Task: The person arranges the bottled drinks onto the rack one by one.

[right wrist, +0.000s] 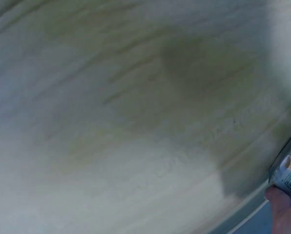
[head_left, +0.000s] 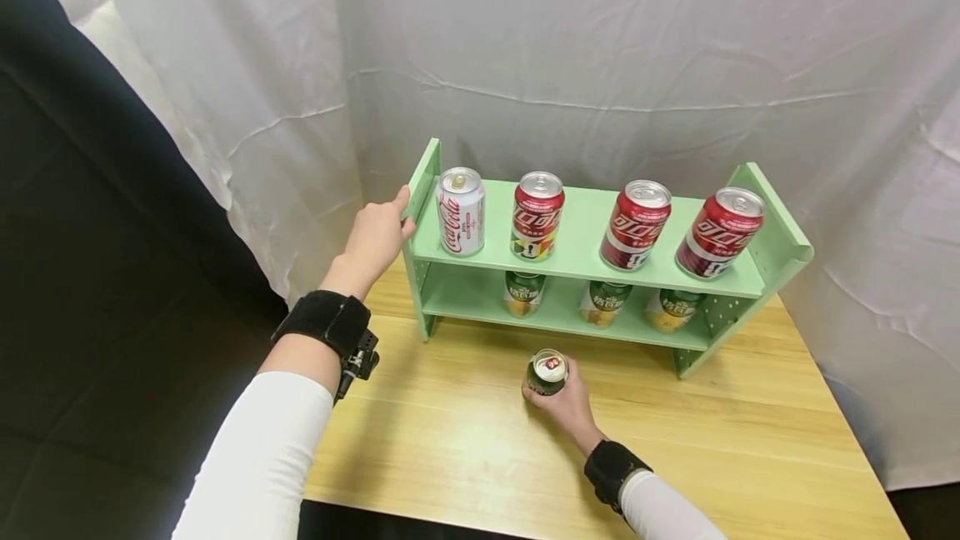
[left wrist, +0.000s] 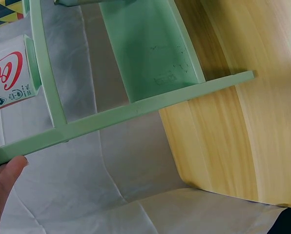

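My right hand (head_left: 564, 400) grips a green can (head_left: 547, 372) that stands upright on the wooden table (head_left: 465, 440), just in front of the green shelf (head_left: 585, 244). The right wrist view is blurred and shows only the can's edge (right wrist: 288, 174) beside a fingertip (right wrist: 280, 204). My left hand (head_left: 377, 233) holds the shelf's left side panel (head_left: 422, 177); the left wrist view shows fingers (left wrist: 3, 181) against that panel's edge (left wrist: 111, 117). On the top board stand a white cola can (head_left: 461, 211) and three red cola cans (head_left: 537, 216). Three green cans (head_left: 524, 292) stand on the lower board.
White cloth (head_left: 600, 57) hangs behind and to both sides of the table. A dark area (head_left: 90, 290) lies off the table's left edge. Bare tabletop stretches to the right of the held can and toward the front edge (head_left: 600, 523).
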A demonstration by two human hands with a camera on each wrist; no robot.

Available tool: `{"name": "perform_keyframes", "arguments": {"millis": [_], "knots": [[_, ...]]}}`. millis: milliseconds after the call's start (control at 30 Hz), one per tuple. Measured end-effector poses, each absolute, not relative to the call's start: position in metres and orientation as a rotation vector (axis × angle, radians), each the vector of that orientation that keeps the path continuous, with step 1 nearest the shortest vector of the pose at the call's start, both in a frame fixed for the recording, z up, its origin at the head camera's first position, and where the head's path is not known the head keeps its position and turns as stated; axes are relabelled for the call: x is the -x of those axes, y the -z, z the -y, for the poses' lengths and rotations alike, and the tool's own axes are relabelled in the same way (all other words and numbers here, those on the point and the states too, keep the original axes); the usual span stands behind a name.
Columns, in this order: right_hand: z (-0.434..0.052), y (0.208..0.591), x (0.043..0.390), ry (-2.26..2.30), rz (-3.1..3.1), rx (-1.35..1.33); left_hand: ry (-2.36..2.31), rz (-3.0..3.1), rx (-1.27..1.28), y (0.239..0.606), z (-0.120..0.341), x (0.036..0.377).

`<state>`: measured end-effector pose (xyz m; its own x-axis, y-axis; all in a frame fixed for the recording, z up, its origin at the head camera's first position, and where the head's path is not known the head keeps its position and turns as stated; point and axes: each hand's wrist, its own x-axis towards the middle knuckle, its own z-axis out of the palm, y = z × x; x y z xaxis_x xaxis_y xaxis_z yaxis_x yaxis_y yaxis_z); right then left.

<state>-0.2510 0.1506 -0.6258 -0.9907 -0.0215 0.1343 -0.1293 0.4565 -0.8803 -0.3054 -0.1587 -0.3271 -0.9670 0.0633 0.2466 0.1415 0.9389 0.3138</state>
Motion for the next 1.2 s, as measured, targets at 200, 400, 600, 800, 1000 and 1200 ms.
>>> {"name": "perform_keyframes", "arguments": {"millis": [200, 400, 600, 800, 1000, 1200], "knots": [[-0.152, 0.620, 0.251, -1.617, 2.585, -0.132, 0.484, 2.852, 0.154, 0.327, 0.157, 0.307], [-0.150, 0.614, 0.252, -1.544, 2.612, -0.200, 0.474, 2.851, 0.153, 0.327, 0.158, 0.307], [-0.143, 0.606, 0.249, -1.557, 2.600, -0.290, 0.460, 2.843, 0.167, 0.327, 0.159, 0.308], [-0.137, 0.598, 0.248, -1.582, 2.587, -0.369, 0.467, 2.842, 0.172, 0.327, 0.158, 0.309], [-0.132, 0.595, 0.247, -1.566, 2.576, -0.416, 0.458, 2.848, 0.178, 0.328, 0.157, 0.308], [-0.119, 0.598, 0.244, -1.610, 2.563, -0.470, 0.468, 2.852, 0.161, 0.328, 0.158, 0.307]]}}
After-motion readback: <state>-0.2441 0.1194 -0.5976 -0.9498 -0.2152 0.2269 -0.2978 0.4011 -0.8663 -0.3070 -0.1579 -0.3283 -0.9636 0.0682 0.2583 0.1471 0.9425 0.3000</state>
